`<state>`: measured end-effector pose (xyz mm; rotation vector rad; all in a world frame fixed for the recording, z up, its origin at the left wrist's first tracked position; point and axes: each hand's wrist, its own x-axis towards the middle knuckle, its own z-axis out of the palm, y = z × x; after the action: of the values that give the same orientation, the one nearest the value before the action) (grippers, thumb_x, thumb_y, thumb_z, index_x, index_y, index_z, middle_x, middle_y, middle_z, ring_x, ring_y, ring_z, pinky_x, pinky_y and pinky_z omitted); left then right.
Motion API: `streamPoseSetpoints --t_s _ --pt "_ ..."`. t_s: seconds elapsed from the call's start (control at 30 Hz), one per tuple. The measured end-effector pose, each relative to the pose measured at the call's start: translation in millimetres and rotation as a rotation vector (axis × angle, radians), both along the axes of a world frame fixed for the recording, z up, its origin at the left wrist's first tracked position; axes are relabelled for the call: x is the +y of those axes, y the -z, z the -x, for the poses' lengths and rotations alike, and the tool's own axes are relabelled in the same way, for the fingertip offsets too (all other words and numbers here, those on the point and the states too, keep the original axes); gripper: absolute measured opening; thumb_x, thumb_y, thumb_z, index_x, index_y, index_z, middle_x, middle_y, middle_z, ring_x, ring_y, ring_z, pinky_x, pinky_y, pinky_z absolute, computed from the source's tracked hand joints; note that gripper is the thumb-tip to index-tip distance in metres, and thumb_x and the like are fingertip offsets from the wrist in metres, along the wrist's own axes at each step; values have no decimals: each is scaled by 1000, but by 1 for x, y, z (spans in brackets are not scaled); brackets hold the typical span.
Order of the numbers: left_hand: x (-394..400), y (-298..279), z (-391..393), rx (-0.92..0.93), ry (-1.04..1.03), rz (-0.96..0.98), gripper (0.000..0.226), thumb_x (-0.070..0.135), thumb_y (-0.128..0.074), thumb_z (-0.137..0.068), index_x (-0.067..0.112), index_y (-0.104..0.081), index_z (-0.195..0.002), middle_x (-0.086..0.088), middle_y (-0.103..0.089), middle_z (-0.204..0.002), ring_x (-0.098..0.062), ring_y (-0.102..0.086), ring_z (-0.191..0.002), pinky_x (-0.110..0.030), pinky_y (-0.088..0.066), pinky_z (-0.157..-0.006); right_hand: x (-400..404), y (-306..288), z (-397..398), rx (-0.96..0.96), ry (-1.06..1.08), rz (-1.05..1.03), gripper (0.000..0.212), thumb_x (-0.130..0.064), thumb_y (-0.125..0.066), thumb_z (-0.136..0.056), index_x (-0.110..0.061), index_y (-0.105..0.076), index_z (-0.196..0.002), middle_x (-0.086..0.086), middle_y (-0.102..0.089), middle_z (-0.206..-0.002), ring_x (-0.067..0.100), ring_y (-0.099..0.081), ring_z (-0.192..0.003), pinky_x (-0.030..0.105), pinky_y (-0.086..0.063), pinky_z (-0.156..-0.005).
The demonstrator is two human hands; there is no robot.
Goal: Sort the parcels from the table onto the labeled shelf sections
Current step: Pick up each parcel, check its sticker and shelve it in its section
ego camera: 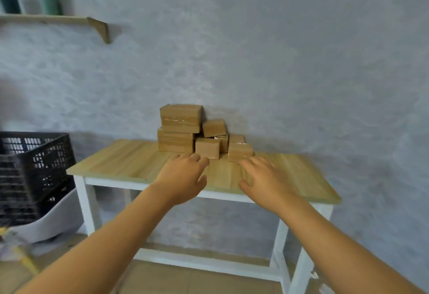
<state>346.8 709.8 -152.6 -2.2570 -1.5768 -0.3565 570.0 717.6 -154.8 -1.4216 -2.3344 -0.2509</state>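
Note:
Several brown cardboard parcels are piled against the wall at the back of a wooden table [130,161]. Two larger parcels [180,118] are stacked at the left of the pile. Smaller ones lie to the right, among them a front middle parcel [207,148] and a right parcel [240,152]. My left hand [183,177] is stretched out over the table, fingers apart, its tips just short of the front middle parcel. My right hand [264,181] is also spread and empty, just in front of the right parcel. The labeled shelf sections are out of view.
Black plastic crates [34,168] are stacked at the left on a white curved base [53,221]. A wooden wall shelf [58,18] at upper left carries green objects. The table has white legs and a low rail. The grey wall stands right behind the pile.

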Motion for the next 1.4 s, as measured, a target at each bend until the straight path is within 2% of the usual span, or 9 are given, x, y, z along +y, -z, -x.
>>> streamPoseSetpoints --t_s 0.07,0.2,0.43,0.6,0.8,1.0,1.17,1.3,1.4 --pt "29 2 13 32 -39 -3 39 39 -42 -99 25 -47 -134 3 -59 -124 -21 -54 -115 -35 -42 -97 35 6 11 -2 -23 11 46 -27 -52 -94 -22 -50 -139 -1 -54 -137 21 -45 -128 27 -35 -95" --pt "95 -6 25 55 -75 -18 39 40 -42 -99 25 -48 -135 4 -59 -127 -19 -56 -116 -35 -43 -98 118 4 22 -51 -59 -19 39 -27 -49 -92 -18 -55 -130 1 -57 -130 24 -47 -124 38 -40 -101" --pt "189 -17 66 22 -181 -47 35 38 -43 -99 23 -51 -130 3 -61 -123 -20 -57 -113 -35 -42 -96 235 -5 79 11 -188 -37 48 -24 -50 -95 -22 -47 -143 -1 -53 -138 22 -44 -130 35 -35 -107" --pt "235 -16 119 17 -268 -47 41 40 -41 -99 23 -48 -136 1 -59 -123 -22 -56 -112 -35 -41 -94 294 4 138 -6 -289 7 46 -25 -51 -97 -21 -47 -143 -1 -51 -141 23 -43 -130 39 -37 -107" --pt "307 -8 184 -26 -279 -32 40 41 -42 -99 24 -51 -133 2 -62 -116 -21 -58 -106 -35 -43 -90 361 8 192 8 -302 -10 45 -26 -49 -98 -21 -47 -144 -4 -51 -141 17 -42 -132 33 -34 -110" --pt "392 -15 236 -301 -215 39 38 39 -49 -98 26 -53 -133 5 -62 -122 -17 -59 -107 -31 -46 -86 438 7 231 76 -194 -6 40 -27 -50 -99 -20 -53 -139 -4 -55 -134 18 -47 -128 34 -40 -104" --pt "461 -23 273 -519 -184 90 38 41 -53 -96 24 -55 -131 4 -59 -124 -17 -59 -110 -35 -50 -90 488 2 255 400 -20 -47 34 -26 -56 -98 -18 -57 -131 -2 -45 -137 17 -40 -130 29 -37 -102" --pt "512 -16 282 -708 -179 157 51 42 -53 -96 18 -44 -140 -6 -52 -135 -24 -56 -116 -38 -48 -94 517 3 261 616 163 25 44 -32 -54 -99 -18 -45 -140 5 -38 -144 24 -41 -133 33 -38 -102" --pt "543 -13 281 -971 -221 254 63 44 -53 -97 13 -32 -148 -14 -45 -145 -30 -51 -124 -33 -41 -89 534 -1 263 769 242 151 58 -37 -51 -101 -16 -31 -151 7 -30 -155 25 -41 -136 32 -36 -103"
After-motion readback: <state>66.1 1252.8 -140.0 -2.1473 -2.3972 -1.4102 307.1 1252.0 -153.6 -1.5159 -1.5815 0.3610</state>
